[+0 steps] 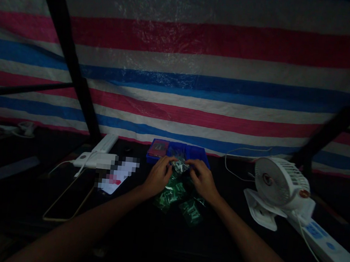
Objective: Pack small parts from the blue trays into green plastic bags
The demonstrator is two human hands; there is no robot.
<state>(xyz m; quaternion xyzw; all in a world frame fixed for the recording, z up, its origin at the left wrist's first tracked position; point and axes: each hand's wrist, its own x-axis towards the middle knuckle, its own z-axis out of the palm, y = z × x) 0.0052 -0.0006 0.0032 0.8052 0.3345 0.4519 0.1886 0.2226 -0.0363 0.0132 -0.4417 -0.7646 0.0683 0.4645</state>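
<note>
On a dark table my left hand [158, 175] and my right hand [201, 179] meet at a small clear plastic bag [180, 165], each pinching one side of it, fingers curled. The bag holds small pale parts that I cannot make out. Just beneath my hands lie several clear bags of green parts [171, 193]. Directly behind my fingers stands a blue compartment tray [177, 150] with a reddish item in its left section.
A white power bank [95, 159] with a cable and a phone [67, 201] lie at the left. A white clip fan [277, 185] and a white power strip [327, 243] stand at the right. A striped tarpaulin [182, 65] hangs behind the table.
</note>
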